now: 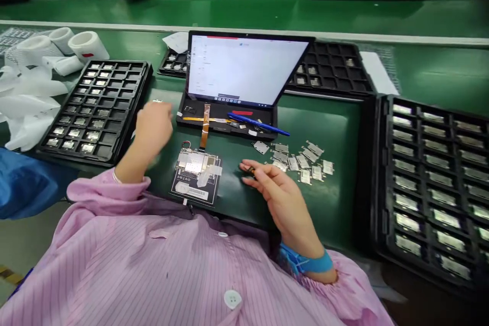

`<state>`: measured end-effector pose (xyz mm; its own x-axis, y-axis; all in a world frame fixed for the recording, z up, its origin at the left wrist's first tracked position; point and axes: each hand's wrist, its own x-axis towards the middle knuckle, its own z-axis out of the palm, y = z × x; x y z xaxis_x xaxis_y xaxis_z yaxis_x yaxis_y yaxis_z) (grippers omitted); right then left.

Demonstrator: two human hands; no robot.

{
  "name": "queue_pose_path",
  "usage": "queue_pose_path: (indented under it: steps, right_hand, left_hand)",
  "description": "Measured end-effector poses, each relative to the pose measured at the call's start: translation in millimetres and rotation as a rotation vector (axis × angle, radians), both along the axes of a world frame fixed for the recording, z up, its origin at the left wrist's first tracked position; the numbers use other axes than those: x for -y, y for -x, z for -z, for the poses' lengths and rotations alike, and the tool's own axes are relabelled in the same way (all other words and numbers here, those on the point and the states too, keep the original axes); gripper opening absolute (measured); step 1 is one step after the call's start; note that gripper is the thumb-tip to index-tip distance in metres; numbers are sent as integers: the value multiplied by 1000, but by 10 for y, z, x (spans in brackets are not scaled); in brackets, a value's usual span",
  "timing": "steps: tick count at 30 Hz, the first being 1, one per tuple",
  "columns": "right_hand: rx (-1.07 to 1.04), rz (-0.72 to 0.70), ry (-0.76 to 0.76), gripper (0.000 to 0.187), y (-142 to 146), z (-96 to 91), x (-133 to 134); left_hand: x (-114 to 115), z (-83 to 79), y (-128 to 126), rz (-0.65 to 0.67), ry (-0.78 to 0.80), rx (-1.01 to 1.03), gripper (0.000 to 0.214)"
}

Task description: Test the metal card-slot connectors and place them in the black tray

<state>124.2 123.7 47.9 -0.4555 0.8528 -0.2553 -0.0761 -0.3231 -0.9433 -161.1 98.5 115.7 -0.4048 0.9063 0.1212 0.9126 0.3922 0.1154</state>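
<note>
Green tabletop (324,122) lies under both hands. The right hand (278,191) has its thumb and forefinger pinched together on a small dark piece (251,169), held just above the surface, between a flat board assembly (194,168) and a group of loose metal modules (304,162). The left hand (155,125) is bent at the knuckles beside the left black tray (146,86); its fingertips are blurred and turned away, so I cannot tell whether they grip anything. A small metallic bit (157,101) shows right at them.

I count about ten loose modules, some touching or overlapping, and one metal plate (261,147) near them. There is one lit screen (244,69), one blue pen (260,123), one red strip (242,112) and one brown ribbon cable (205,130) running up from the board assembly. At least three white rolls (88,47) stand at the far left.

The board assembly sits close to the near table edge, against the shirt. Bare green shows between it and the right hand, and again between the modules and the right black tray (385,173). The left forearm passes close beside the left tray's edge, the tighter side.
</note>
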Motion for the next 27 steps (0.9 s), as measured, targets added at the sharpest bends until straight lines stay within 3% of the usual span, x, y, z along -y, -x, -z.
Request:
queue_pose_path:
  steps: [2, 4, 7, 10, 14, 18, 23, 27]
  right_hand:
    - [36, 75, -116, 23, -1, 51, -35]
    - [72, 89, -212, 22, 1, 92, -16]
    - [161, 52, -376, 19, 3, 140, 69]
    - [209, 45, -461, 18, -4, 166, 131]
    - [234, 51, -482, 17, -13, 164, 137]
    - [222, 59, -471, 17, 4, 129, 134]
    - [114, 89, -303, 20, 76, 40, 173]
    - [46, 90, -202, 25, 203, -28, 211]
  left_hand:
    - [-131, 25, 324, -125, 57, -60, 42]
    - [-229, 113, 495, -154, 85, -75, 45]
    - [-247, 245, 482, -131, 86, -62, 36]
    - [-117, 294, 331, -42, 17, 15, 26]
    - [103, 282, 223, 77, -26, 177, 6]
    - [253, 283, 255, 111, 7, 283, 13]
    - [387, 282, 239, 216, -18, 310, 10]
    - [484, 224, -4, 201, -131, 466, 10]
